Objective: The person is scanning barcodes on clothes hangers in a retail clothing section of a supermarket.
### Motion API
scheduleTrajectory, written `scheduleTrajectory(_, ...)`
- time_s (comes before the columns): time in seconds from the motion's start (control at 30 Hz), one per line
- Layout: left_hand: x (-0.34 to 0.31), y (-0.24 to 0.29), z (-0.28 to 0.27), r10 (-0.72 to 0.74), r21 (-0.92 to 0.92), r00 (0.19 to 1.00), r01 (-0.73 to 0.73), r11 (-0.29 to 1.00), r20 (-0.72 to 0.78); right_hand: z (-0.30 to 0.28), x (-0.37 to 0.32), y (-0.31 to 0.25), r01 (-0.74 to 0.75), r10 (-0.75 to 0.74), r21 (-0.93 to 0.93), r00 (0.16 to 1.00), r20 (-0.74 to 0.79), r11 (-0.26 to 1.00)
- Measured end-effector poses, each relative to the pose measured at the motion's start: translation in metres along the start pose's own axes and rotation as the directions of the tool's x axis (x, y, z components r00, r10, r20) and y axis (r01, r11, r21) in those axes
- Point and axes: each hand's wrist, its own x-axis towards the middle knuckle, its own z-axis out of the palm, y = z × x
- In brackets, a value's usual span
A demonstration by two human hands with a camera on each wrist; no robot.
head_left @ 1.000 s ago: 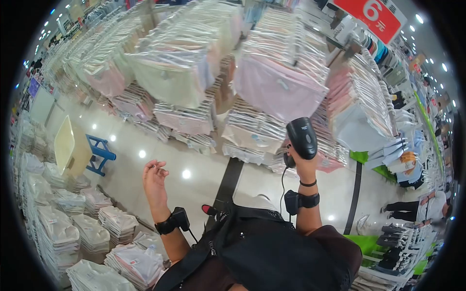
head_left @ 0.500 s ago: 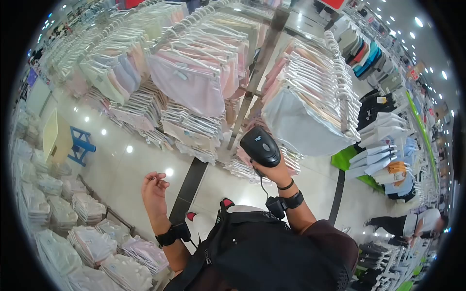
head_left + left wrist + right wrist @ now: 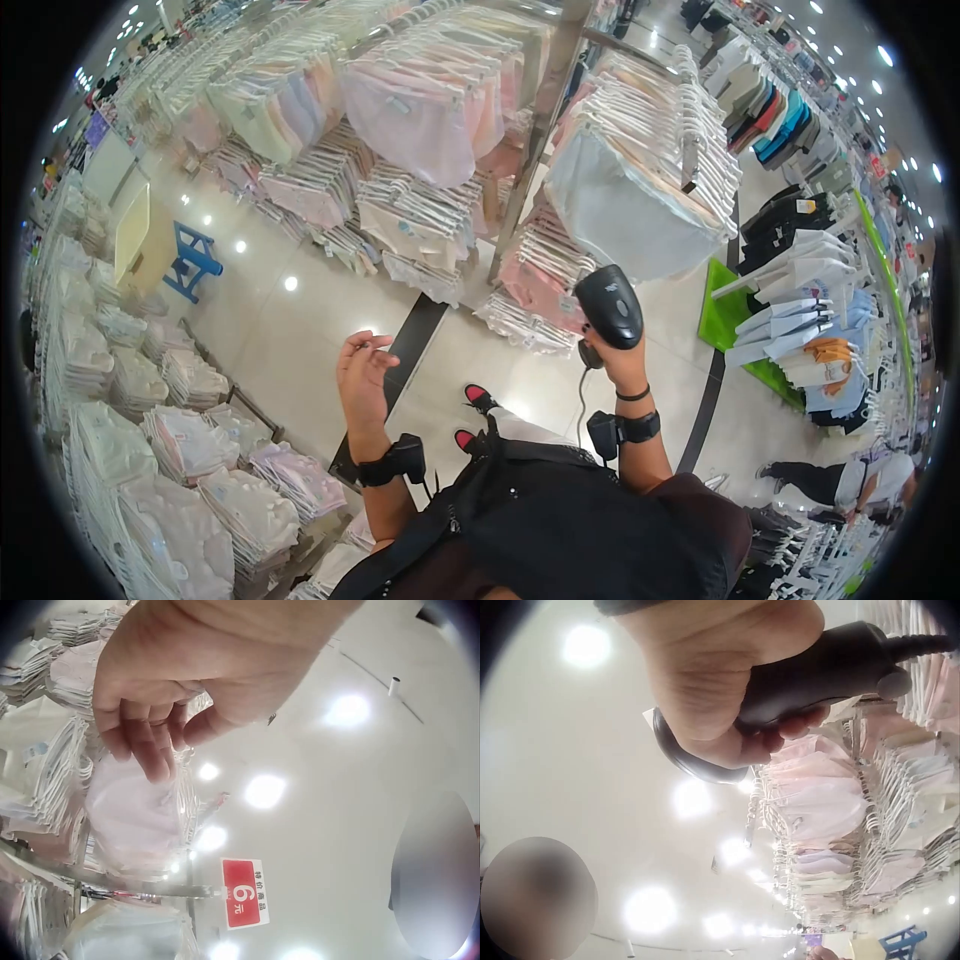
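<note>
On the far left lie the piles of folded pale clothes in clear bags [image 3: 130, 470]; they are stacked flat on low shelves, likely so that many fit in little room; behind them the small blue plastic stool [image 3: 190, 262] stands out on the shiny pale floor [image 3: 290, 350]. Our left hand [image 3: 365, 372] is raised in front of us; its fingers are loosely bent with nothing in them, and it touches nothing. Past it hang the pink and pale green clothes on white hangers [image 3: 430, 110]; they are packed tight on rails, we think so each one can be lifted out by its hook. Our right hand [image 3: 614, 362] is wrapped tight round the handle of the black plastic barcode scanner [image 3: 610, 300]; the scanner is held up high, near the hanging clothes but not touching them; its head points away from us, likely so its front can face them. Furthest right lies the bright green floor mat [image 3: 725, 320], under more racks.
</note>
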Motion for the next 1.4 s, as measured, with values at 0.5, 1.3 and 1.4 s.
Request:
scheduleTrajectory(0.5,-0.027,-0.025,0.072,0.072,0.051,0.997,-0.073,0.996,0.020,-0.076,-0.014,0.002,0.015,-0.014,0.108,1.000,-0.008,0.994)
scheduleTrajectory(1.3,0.041,-0.129,0.369,0.030,-0.571,0.750,0.477,0.668,0.661,-0.264,0.103,0.018,0.182,-0.166,0.066,0.613,0.773,0.981)
scheduleTrajectory(1.4,0.038,-0.127,0.377,0.047,-0.577,0.742,0.478,0.662,0.669,-0.268,0.101,0.017,0.160,-0.158,0.072,0.625,0.765,0.984)
